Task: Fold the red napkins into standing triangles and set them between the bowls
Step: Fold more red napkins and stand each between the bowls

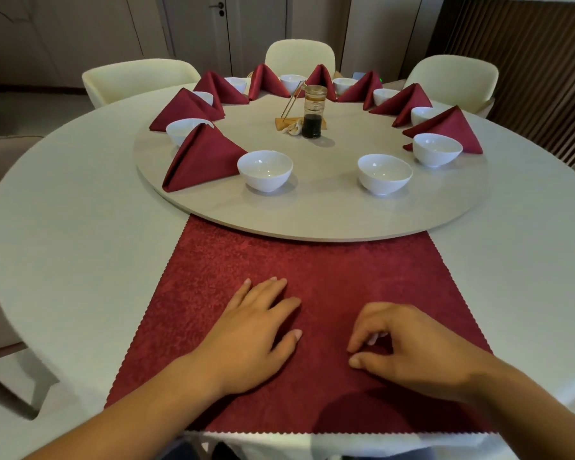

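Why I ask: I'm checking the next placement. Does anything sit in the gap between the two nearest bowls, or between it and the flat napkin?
Nothing visible does. The turntable is bare between the left near bowl and the right near bowl, and only its rim lies between that gap and the flat napkin.

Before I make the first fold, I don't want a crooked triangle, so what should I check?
1. Flat napkin lies spread and smooth: ok.
2. Left hand rests flat on it, steadying it: ok.
3. Right hand has hold of the cloth: cannot tell; its fingers are curled on it, but no pinch is visible.
4. Napkin's far edge is free of the turntable: cannot tell; it meets the rim.
5. Open gap between the near-left bowl and the near-right bowl: ok.
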Demonstrator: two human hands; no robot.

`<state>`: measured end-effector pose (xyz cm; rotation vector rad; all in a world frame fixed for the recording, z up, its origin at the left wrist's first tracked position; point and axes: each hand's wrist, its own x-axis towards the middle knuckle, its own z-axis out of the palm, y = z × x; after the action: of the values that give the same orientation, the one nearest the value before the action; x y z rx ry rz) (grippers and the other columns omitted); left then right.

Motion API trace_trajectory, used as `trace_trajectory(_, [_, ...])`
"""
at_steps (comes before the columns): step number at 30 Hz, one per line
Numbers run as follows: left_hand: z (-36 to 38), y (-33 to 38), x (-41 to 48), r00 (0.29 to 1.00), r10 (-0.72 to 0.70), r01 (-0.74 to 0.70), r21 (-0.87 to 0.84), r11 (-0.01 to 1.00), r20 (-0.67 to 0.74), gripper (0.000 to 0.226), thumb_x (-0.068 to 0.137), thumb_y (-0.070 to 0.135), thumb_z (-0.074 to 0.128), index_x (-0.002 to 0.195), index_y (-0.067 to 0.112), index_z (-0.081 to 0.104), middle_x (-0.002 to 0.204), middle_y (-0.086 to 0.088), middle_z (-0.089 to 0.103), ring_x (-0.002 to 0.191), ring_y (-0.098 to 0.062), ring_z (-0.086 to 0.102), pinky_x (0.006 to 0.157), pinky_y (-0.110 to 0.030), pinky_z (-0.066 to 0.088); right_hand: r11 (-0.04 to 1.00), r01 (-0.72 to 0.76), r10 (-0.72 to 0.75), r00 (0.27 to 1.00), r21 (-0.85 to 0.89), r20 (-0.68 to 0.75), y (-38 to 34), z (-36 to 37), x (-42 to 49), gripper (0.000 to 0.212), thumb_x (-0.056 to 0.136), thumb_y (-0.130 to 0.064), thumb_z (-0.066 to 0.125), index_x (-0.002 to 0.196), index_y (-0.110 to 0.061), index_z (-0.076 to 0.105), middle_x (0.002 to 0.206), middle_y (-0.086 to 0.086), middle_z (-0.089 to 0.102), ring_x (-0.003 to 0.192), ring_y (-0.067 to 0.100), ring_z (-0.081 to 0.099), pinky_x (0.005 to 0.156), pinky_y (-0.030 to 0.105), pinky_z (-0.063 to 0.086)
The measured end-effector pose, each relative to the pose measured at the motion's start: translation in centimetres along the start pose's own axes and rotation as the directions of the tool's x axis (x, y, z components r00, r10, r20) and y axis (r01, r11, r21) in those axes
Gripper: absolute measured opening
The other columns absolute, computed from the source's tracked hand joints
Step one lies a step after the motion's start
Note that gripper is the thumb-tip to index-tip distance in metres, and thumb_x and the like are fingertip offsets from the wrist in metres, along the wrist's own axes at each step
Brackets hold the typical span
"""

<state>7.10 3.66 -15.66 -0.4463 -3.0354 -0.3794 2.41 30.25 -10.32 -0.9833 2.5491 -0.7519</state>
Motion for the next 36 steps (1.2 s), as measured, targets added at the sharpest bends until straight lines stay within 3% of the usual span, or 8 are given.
trace_trajectory(5, [0.2,-0.2,-0.2,0.999,0.002,-0.001,-0.021,1.0,0.052,0.076,0.092,0.068,0.011,0.158,0.034,0.029,0.17,0.003,0.011,0.157,-0.009,-0.002,0.126,-0.035,-0.008,0.993,-0.062,0.072,0.993,-0.104,0.093,1.0,-0.1,-2.3,0.026,0.075,-0.054,0.081,0.095,-0.045,0.069,0.102,-0.025,0.055,0.103,-0.006,0.05,0.086,0.013,0.043])
trace_trajectory(18, [-0.3,-0.1,-0.2,0.998,-0.022,0.027,-0.1,0.995,0.055,0.079,0.088,0.072,0.016,0.154,0.036,0.037,0.169,0.006,0.018,0.156,-0.007,0.005,0.125,-0.03,-0.007,0.994,-0.046,0.061,0.987,-0.103,0.148,1.0,0.4,-2.6,0.009,0.093,-0.041,0.067,0.086,-0.035,0.068,0.101,-0.018,0.053,0.107,-0.002,0.045,0.097,0.021,0.04])
trace_trajectory(23, [-2.1,1.8,-0.3,0.999,-0.02,0.03,-0.335,0.942,0.034,0.068,0.089,0.074,0.027,0.136,0.037,0.06,0.149,0.018,0.05,0.144,0.003,0.033,0.126,-0.038,0.02,1.0,-0.008,0.008,0.998,0.01,-0.056,0.6,0.8,-2.8,0.011,0.099,-0.036,0.058,0.088,-0.034,0.059,0.099,-0.019,0.055,0.107,0.001,0.049,0.094,0.02,0.041])
trace_trajectory(27, [-3.4,4.3,-0.4,0.997,0.069,-0.048,-0.412,0.91,0.035,0.058,0.087,0.075,0.05,0.124,0.034,0.069,0.123,0.022,0.066,0.115,0.006,0.058,0.104,-0.028,0.046,0.999,0.034,-0.026,0.945,0.019,-0.326,0.1,1.0,-2.1,0.01,0.098,-0.032,0.055,0.088,-0.03,0.056,0.092,-0.016,0.059,0.097,0.004,0.054,0.083,0.022,0.044])
trace_trajectory(29, [-3.3,4.8,-0.1,0.995,0.098,-0.08,-0.395,0.915,0.026,0.034,0.09,0.059,0.063,0.109,0.032,0.073,0.105,0.018,0.071,0.099,0.0,0.064,0.091,-0.032,0.052,0.998,0.059,-0.055,0.914,-0.003,-0.402,-0.2,0.9,-1.8,0.009,0.096,-0.033,0.059,0.087,-0.032,0.056,0.089,-0.016,0.06,0.093,0.005,0.055,0.078,0.019,0.043])
trace_trajectory(32, [-3.2,4.7,0.2,0.996,0.085,-0.071,-0.406,0.911,0.016,0.007,0.095,0.034,0.067,0.093,0.031,0.073,0.087,0.014,0.071,0.082,-0.008,0.065,0.077,-0.04,0.052,0.997,0.073,-0.078,0.937,-0.029,-0.341,0.6,0.5,-1.8,0.016,0.086,-0.036,0.075,0.098,-0.033,0.064,0.094,-0.018,0.061,0.099,0.004,0.055,0.084,0.016,0.043])
trace_trajectory(34, [-3.4,4.5,0.0,0.997,0.07,-0.047,-0.458,0.888,0.033,0.011,0.096,0.04,0.062,0.095,0.033,0.071,0.089,0.012,0.072,0.08,-0.014,0.067,0.077,-0.044,0.053,0.994,0.059,-0.08,0.97,-0.097,-0.229,1.8,0.0,-2.2,0.029,0.082,-0.038,0.079,0.108,-0.035,0.067,0.107,-0.022,0.059,0.109,0.002,0.052,0.093,0.015,0.04])
trace_trajectory(36, [-3.7,4.3,-0.2,0.996,0.083,-0.053,-0.511,0.858,0.037,0.018,0.095,0.048,0.057,0.098,0.035,0.07,0.096,0.013,0.073,0.083,-0.019,0.069,0.08,-0.049,0.054,0.987,0.052,-0.085,0.973,-0.15,-0.217,2.7,-0.7,-2.7,0.02,0.087,-0.035,0.076,0.106,-0.036,0.071,0.115,-0.024,0.058,0.116,0.0,0.049,0.098,0.016,0.039])
